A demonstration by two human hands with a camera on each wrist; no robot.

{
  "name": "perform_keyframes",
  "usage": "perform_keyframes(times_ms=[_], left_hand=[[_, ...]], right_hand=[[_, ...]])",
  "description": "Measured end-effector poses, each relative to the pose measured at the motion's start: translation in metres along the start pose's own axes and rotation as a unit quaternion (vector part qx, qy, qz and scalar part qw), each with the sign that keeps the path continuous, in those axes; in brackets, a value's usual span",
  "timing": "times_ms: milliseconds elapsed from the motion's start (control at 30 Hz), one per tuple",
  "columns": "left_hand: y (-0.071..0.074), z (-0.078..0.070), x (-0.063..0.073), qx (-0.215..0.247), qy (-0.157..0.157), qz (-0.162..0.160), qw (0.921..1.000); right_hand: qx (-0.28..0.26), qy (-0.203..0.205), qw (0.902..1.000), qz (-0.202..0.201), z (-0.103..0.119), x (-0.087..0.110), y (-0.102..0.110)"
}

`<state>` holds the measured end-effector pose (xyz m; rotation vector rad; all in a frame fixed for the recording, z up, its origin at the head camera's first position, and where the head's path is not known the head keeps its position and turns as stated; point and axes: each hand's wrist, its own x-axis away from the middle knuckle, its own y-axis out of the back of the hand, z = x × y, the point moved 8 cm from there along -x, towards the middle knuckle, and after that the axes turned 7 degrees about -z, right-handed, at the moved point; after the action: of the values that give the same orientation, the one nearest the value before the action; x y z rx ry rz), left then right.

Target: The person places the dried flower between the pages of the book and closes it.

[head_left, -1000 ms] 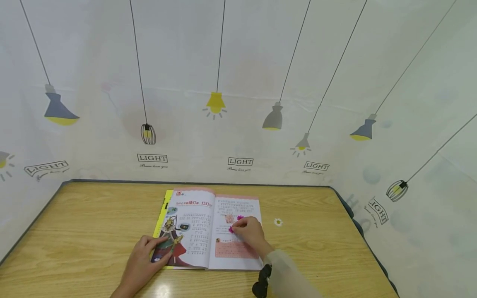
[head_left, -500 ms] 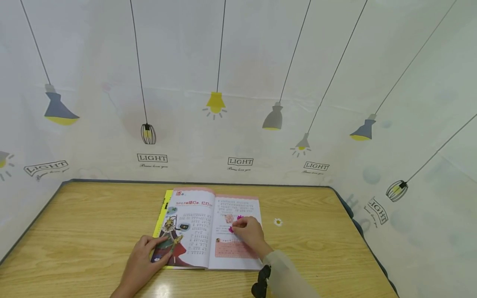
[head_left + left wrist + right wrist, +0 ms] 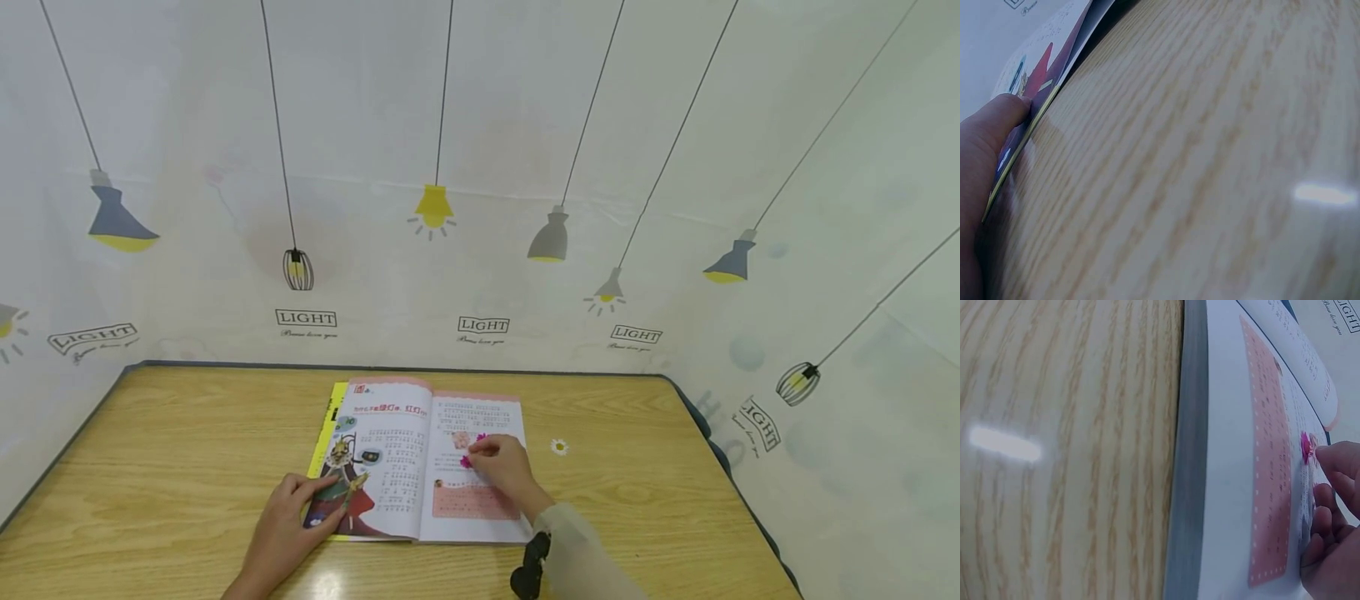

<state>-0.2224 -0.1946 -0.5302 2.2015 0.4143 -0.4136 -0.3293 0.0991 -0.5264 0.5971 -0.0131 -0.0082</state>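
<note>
An open book [image 3: 397, 517] lies on the wooden table. My left hand [image 3: 281, 525] rests on the lower left of its left page, thumb and fingers spread over a printed figure. In the left wrist view the thumb [image 3: 1013, 109] presses near the page edge. On the right page, my right hand [image 3: 506, 471] pinches at a magenta flower [image 3: 466, 462] with thumb and forefinger; the other fingers curl in. A pale pink flower [image 3: 461, 440] and a second magenta flower [image 3: 482, 437] lie just beyond the fingertips. The right wrist view shows a magenta flower [image 3: 1305, 448] beside the fingertip.
A white daisy-like flower [image 3: 559, 447] lies on the table [image 3: 637, 483] right of the book. A yellow cover edge [image 3: 324, 442] sticks out at the book's left. White cloth [image 3: 375, 275] printed with lamps stands around the table's back and sides.
My right hand's fingertips have shifted very slightly away from the magenta flower's centre, so more of the flower shows. The left hand and book stay put.
</note>
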Motion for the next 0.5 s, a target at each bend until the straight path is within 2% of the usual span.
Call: perform_keyframes(times_ms=[300, 500], left_hand=[[0.001, -0.001, -0.001, -0.001, -0.003, -0.002, 1.0000], [-0.001, 0.000, -0.001, -0.003, -0.002, 0.006, 1.0000]], right_hand=[[0.008, 0.029, 0.9995, -0.005, 0.001, -0.003, 0.013], [0.022, 0.009, 0.9997, -0.007, -0.008, -0.006, 0.024]])
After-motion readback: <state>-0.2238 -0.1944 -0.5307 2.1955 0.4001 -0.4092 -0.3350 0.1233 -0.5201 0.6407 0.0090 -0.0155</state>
